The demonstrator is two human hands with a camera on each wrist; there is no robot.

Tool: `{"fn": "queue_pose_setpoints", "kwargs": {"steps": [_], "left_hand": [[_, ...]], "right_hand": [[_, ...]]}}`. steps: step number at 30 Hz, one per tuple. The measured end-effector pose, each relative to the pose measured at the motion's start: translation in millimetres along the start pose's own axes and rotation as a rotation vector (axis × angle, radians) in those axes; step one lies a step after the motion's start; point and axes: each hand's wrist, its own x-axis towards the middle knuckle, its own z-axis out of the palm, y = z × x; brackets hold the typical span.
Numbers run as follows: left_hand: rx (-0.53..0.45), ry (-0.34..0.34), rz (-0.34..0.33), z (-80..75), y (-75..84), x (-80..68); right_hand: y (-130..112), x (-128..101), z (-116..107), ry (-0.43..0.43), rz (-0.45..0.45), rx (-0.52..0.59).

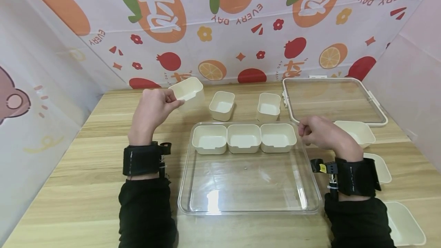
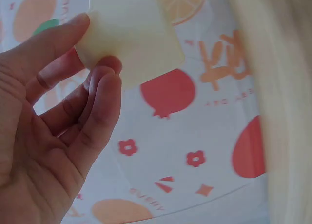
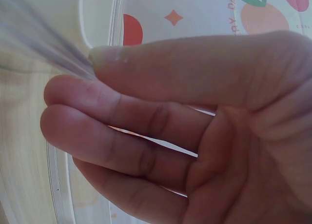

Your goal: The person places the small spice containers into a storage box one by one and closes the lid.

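Note:
My left hand (image 1: 151, 110) pinches a cream plastic bin (image 1: 188, 91) by its wall, tilted above the back left of the table. The left wrist view shows thumb and fingertips on the edge of this bin (image 2: 131, 38). My right hand (image 1: 320, 135) pinches the rim of a clear plastic tray (image 1: 248, 186) near its back right corner. In the right wrist view the clear rim (image 3: 73, 63) runs to between thumb and fingers. Three cream bins (image 1: 244, 139) sit side by side in a row along the tray's back wall.
Two smaller cream bins, one left (image 1: 222, 105) and one right (image 1: 268, 106), stand behind the tray. A clear lid with a white frame (image 1: 334, 100) lies at the back right. More cream bins (image 1: 404, 225) stand along the right, partly behind my right arm. A fruit-print cloth (image 1: 227, 49) hangs behind the table.

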Motion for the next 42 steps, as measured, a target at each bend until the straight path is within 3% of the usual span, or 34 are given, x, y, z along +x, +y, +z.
{"fn": "queue_pose_setpoints", "kwargs": {"steps": [13,20,24,38,42], "left_hand": [[-0.001,0.004,0.174,-22.6,23.2,-9.1],[0.010,0.006,0.208,-29.6,33.2,-12.4],[-0.005,-0.002,0.247,-29.4,40.1,-13.9],[-0.017,-0.108,0.482,-22.3,60.4,-31.4],[-0.009,-0.158,0.499,-19.2,60.3,-38.5]], "right_hand": [[-2,0,0,-0.001,-0.005,-0.006],[-1,0,0,0.000,-0.008,-0.012],[0,0,-1,-0.001,-0.026,-0.011],[1,-2,-1,-0.012,-0.017,0.011],[1,-2,0,-0.014,-0.023,0.018]]}}
